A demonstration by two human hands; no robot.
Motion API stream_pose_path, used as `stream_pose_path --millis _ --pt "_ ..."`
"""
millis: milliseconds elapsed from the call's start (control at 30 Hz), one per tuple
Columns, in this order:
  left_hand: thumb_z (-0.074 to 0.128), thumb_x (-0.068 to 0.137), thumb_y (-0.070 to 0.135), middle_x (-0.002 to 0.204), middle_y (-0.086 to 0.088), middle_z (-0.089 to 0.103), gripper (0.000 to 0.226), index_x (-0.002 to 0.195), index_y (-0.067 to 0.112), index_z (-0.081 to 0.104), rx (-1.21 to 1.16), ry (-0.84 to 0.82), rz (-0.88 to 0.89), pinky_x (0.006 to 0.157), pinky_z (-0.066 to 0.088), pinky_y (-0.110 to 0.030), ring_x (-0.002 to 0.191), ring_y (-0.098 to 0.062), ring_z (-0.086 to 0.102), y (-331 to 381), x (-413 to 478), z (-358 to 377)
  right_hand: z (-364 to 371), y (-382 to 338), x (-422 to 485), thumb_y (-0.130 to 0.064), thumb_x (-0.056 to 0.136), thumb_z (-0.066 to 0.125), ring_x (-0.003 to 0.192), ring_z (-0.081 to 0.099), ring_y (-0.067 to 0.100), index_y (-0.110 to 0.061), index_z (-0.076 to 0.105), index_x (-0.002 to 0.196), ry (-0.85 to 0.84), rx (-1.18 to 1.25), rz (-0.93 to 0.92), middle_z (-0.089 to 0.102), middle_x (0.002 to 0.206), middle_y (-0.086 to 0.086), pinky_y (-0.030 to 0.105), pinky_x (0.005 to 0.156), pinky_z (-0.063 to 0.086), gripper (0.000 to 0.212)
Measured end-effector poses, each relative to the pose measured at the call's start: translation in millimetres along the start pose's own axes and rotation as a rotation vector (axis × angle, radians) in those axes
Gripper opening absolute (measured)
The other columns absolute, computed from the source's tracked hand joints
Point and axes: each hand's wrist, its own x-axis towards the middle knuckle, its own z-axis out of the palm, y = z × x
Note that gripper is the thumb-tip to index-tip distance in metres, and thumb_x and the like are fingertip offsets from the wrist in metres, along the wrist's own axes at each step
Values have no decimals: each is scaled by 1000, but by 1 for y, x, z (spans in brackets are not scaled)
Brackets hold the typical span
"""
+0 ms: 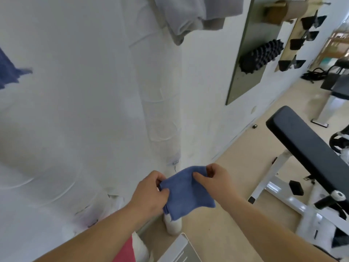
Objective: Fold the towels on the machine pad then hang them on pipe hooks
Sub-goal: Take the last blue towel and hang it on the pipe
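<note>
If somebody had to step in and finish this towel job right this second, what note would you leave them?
Hands: the left-hand grip pinches the left edge of the blue towel; the right-hand grip pinches its top right corner.
Things: the towel is folded small and held in the air near the wall. The black machine pad is to the right.
Done: this towel looks folded. The gray towels already hang high on the wall, and a blurred blue cloth shows at the left edge.
Left: hang the blue towel. No free hook is visible.
</note>
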Motion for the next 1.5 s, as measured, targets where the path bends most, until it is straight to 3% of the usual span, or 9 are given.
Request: stream_pose_path --millis 200,600,733,833,1033,1167,1300,1400,1500 --pt "61 89 6 69 2 61 16 88 17 50 15 103 -37 50 43 -13 54 -4 53 -15 47 15 31 6 62 -39 87 73 63 59 12 -20 58 76 -12 68 57 60 65 -6 27 55 41 26" --pt "65 81 2 71 4 66 21 77 22 59 -7 166 -154 62 51 -25 68 -18 62 -41 95 52 66 38 105 -43 88 70 58 57 16 -14 56 75 -139 -41 200 59 64 -2 28 53 43 35" --pt "68 80 2 71 3 69 19 73 19 63 -22 201 -162 66 54 -30 73 -24 66 -49 98 63 66 39 101 -39 91 67 98 60 20 -25 60 112 71 -392 -150 54 114 -6 35 78 50 26" --pt "70 80 1 73 1 72 18 74 18 66 -49 183 -181 69 56 -32 75 -26 69 -51 101 64 64 32 99 -23 93 51 97 62 23 -29 67 105 -96 -428 -434 62 102 -7 38 79 52 21" --pt "62 85 5 73 -2 73 18 74 13 74 35 82 -102 68 55 -34 74 -28 67 -50 99 63 50 18 92 -36 94 46 98 64 23 -35 57 126 -349 -605 -424 71 106 -8 38 83 56 34" --pt "63 90 18 97 12 60 10 91 27 69 162 174 176 76 52 -21 86 -9 62 -42 86 56 53 16 96 -50 98 46 107 60 23 -39 59 130 -411 -640 -353 59 112 -4 45 90 54 36" --pt "57 97 29 119 13 62 29 124 28 66 235 10 301 94 50 -24 105 -6 61 -36 78 64 57 23 98 -57 92 42 98 59 21 -40 63 124 -432 -523 -296 51 99 -5 47 90 53 42" --pt "53 99 25 127 9 63 38 136 28 60 240 16 253 98 51 -29 110 -11 62 -37 82 73 60 30 95 -44 102 49 101 60 20 -40 66 125 -437 -413 -283 58 106 -2 42 94 52 29" --pt "54 95 22 118 8 67 31 124 27 65 197 40 228 93 54 -32 103 -11 65 -36 85 74 57 35 89 -25 104 52 118 63 14 -35 61 136 -479 -267 -255 70 126 -9 28 101 47 36"
